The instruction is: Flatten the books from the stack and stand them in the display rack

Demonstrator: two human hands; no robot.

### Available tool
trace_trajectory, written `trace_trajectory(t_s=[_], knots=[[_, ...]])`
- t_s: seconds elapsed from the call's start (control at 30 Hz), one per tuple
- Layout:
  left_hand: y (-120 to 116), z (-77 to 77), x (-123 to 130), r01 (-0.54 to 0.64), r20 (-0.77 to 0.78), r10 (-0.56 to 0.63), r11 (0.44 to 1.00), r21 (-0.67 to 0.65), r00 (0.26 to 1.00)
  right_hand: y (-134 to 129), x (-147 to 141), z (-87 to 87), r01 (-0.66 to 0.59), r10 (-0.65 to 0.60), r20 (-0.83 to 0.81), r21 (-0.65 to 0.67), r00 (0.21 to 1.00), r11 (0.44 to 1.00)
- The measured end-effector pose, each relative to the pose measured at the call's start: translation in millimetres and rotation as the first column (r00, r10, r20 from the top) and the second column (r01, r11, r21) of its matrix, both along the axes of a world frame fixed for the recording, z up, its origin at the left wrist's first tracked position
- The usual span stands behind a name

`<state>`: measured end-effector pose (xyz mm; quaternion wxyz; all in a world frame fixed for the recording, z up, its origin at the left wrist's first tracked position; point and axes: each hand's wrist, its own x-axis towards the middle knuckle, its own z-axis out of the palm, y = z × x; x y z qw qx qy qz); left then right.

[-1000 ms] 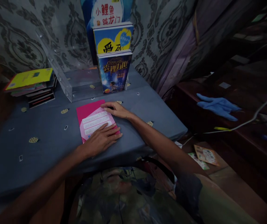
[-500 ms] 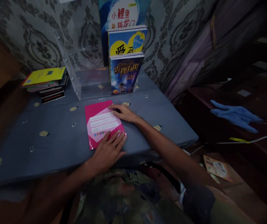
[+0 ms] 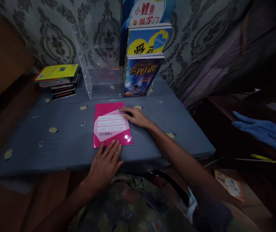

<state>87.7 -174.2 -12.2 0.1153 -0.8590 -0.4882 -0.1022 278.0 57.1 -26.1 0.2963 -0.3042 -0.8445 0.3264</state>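
A thin pink book (image 3: 112, 124) lies flat near the table's front edge. Its printing is upside down to me, with white text strips on a pale pink shape. My left hand (image 3: 106, 162) is spread, its fingertips resting on the cover along the near edge. At the far right corner, my right hand (image 3: 136, 116) touches the book with its fingertips, thumb held apart from the fingers. Behind the book stands a clear acrylic rack (image 3: 87, 84). In its right side stand a dark blue book (image 3: 141, 77), a blue and yellow book (image 3: 150, 40) and a taller blue book (image 3: 127, 14).
On the left, a stack of books (image 3: 58, 72) is topped by a yellow one. The table (image 3: 68, 148) wears a blue-grey patterned cloth. To the right lie a blue glove (image 3: 261, 129) on a dark surface and an orange booklet (image 3: 229, 185) lower down.
My view has turned, shifting the scene rightward. The pink book sits straighter to the table edge. My left hand has slid from its near right corner to the middle of the near edge.
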Motion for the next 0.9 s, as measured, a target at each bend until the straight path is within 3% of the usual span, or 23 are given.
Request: trace_trajectory(t_s=[0.27,0.53,0.77,0.9], knots=[[-13.7,3.7,-18.0,-0.095,0.074,0.095,0.995,0.0,0.993,-0.7,0.4,1.0,-0.003,0.003,0.002,0.002,1.0,1.0],[-24.6,-4.4,-32.3,-0.228,0.142,0.222,0.973,0.032,0.965,-1.6,0.6,3.0,0.015,-0.015,0.043,0.003,0.999,1.0],[-27.0,-3.5,-25.6,-0.213,0.197,0.192,0.973,0.088,0.961,0.6,2.6,2.5,0.004,-0.004,0.03,0.0,1.0,1.0],[-26.4,-4.5,-20.0,-0.201,0.21,0.166,0.967,0.155,0.963,-10.9,-1.8,8.9,-0.001,-0.005,0.064,0.099,0.998,0.995]])
